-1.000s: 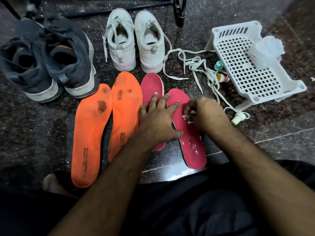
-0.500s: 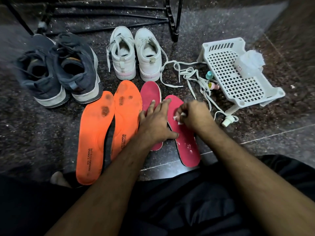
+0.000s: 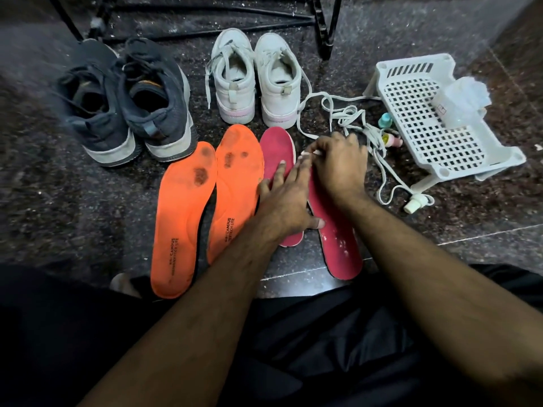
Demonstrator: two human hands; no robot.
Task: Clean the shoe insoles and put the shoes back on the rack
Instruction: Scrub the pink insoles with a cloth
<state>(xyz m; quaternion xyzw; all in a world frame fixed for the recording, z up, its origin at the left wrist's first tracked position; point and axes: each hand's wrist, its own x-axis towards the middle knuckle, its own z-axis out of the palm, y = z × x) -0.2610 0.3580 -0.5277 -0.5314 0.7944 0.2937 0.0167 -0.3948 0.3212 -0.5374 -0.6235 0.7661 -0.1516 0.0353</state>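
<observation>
On the dark speckled stone floor, a pair of dark grey knit sneakers stands far left. Near them lie two orange foam insoles with dark stains. Beyond, a pair of white sneakers stands before the black metal rack legs, cut off at the top. The left hand, fingers straight, presses across two red insoles, hiding their middles. The right hand pinches a small white scrap, hard to identify. Loose white laces trail right toward a white perforated plastic basket.
</observation>
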